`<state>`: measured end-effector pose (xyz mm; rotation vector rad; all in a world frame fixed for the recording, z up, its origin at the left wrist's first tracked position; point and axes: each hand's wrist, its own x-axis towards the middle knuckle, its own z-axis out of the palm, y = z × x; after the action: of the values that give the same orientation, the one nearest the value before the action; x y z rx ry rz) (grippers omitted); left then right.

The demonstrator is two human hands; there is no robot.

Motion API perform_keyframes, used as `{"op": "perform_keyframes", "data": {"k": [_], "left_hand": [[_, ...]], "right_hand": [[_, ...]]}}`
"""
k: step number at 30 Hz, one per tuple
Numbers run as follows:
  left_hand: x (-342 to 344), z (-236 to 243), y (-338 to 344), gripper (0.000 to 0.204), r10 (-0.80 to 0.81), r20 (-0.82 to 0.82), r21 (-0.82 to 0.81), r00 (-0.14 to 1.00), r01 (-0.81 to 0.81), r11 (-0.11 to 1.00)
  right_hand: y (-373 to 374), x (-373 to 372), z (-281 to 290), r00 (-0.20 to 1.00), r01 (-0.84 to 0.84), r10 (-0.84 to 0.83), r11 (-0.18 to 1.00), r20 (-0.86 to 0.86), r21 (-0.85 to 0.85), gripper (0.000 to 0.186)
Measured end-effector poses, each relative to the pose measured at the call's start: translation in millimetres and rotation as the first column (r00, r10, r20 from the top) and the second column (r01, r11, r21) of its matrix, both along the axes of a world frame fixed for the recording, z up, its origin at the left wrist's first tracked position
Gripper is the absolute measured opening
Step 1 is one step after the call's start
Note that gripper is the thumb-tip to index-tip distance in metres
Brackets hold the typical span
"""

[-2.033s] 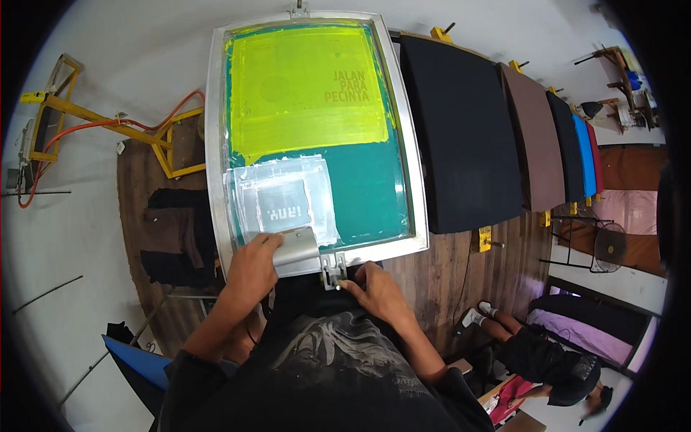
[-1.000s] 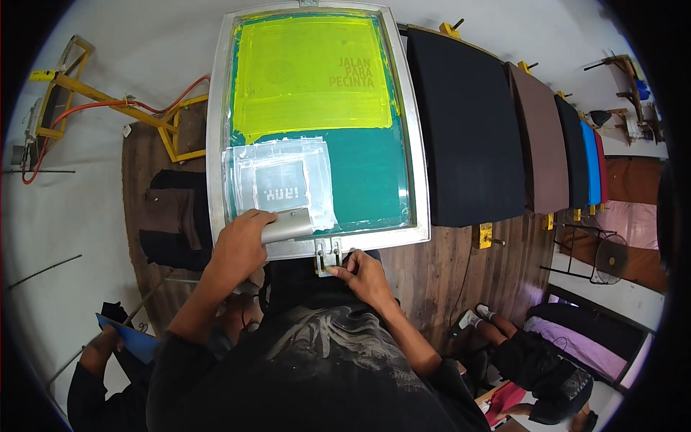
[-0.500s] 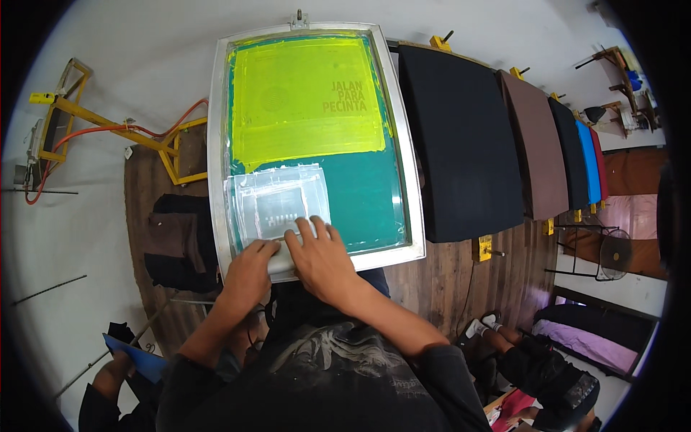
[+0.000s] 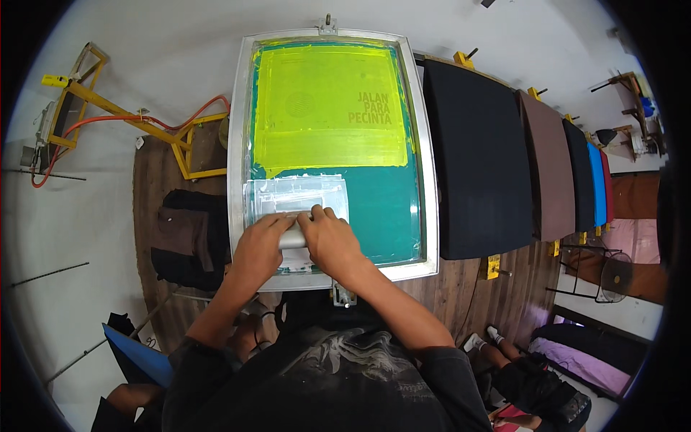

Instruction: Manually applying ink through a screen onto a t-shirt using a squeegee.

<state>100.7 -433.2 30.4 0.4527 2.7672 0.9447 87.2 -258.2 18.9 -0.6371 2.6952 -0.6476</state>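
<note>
In front of me lies a silk-screen frame (image 4: 430, 180) with a pale metal rim and teal mesh (image 4: 389, 219). A yellow-green taped area (image 4: 324, 79) with dark lettering covers its far part. Near its left front corner sits a whitish patch (image 4: 309, 189), partly hidden by my hands. Across this patch I hold a squeegee (image 4: 293, 240) with a thick grey handle. My left hand (image 4: 259, 248) closes over its left end, and my right hand (image 4: 331, 241) grips the right end with fingers curled over the top.
To the right, boards carry black (image 4: 475, 158), brown (image 4: 547, 165), blue and red cloth, with yellow clamps (image 4: 493, 267) at their ends. Folded dark clothes (image 4: 183, 237) lie left. A yellow metal bracket (image 4: 108, 101) with a red hose stands beyond. Another person (image 4: 540, 381) is at lower right.
Both hands have pushed the squeegee from the frame's near edge farther up over the whitish patch. My view has shifted, so the scene sits more to the right.
</note>
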Motion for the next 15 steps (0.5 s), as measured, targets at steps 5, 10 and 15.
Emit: {"op": "perform_keyframes", "data": {"k": [5, 10, 15], "left_hand": [[46, -15, 5, 0.057, -0.020, -0.045, -0.089, 0.999, 0.016, 0.996], [71, 0, 4, 0.060, -0.065, 0.101, -0.087, 0.993, 0.074, 0.993], [30, 10, 5, 0.056, -0.056, 0.004, -0.065, 0.998, 0.056, 0.996]], "right_hand": [[3, 46, -18, 0.995, 0.017, -0.018, 1.000, -0.102, -0.011, 0.031], [7, 70, 0, 1.000, -0.026, 0.026, 0.999, -0.002, 0.035, 0.033], [6, 35, 7, 0.999, 0.026, -0.025, 1.000, -0.035, 0.018, 0.033]]}}
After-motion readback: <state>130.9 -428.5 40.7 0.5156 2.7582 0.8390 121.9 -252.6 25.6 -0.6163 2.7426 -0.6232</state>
